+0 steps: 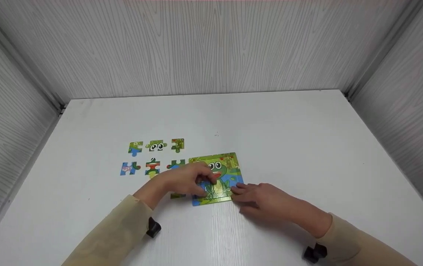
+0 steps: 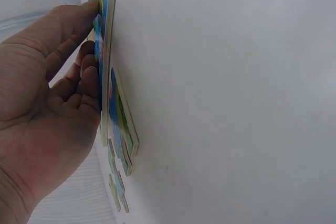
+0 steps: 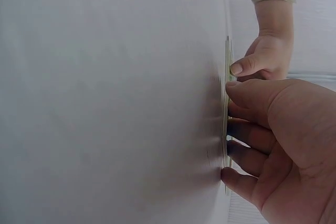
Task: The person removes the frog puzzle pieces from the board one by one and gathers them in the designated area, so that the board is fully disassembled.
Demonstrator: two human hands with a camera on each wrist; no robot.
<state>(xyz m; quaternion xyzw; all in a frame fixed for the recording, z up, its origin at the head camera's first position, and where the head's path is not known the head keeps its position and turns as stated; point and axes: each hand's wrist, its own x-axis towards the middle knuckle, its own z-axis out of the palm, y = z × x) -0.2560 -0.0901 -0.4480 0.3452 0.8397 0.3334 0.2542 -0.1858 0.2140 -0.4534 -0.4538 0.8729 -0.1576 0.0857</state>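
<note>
A square frog puzzle board (image 1: 219, 188) lies on the white table, slightly turned. My left hand (image 1: 187, 179) is over its left half, thumb and fingers spread apart. In the left wrist view the left thumb (image 2: 86, 11) touches the board's face and the other fingers bend against it, with no loose piece visible between them. My right hand (image 1: 267, 199) rests its fingertips on the board's lower right edge, fingers loosely extended. Left of the board lie cut puzzle pieces, among them an eyes piece (image 1: 156, 145) and a mouth piece (image 1: 152, 167); the left hand and forearm partly cover others.
The loose pieces lie in rows, with a flower-and-blue piece (image 1: 127, 169) at the left and a corner piece (image 1: 178, 144) at the back. Grey wood-grain panels (image 1: 211, 48) enclose the table (image 1: 289, 125) at the back and sides. Black wrist mounts (image 1: 154, 227) sit by both sleeves.
</note>
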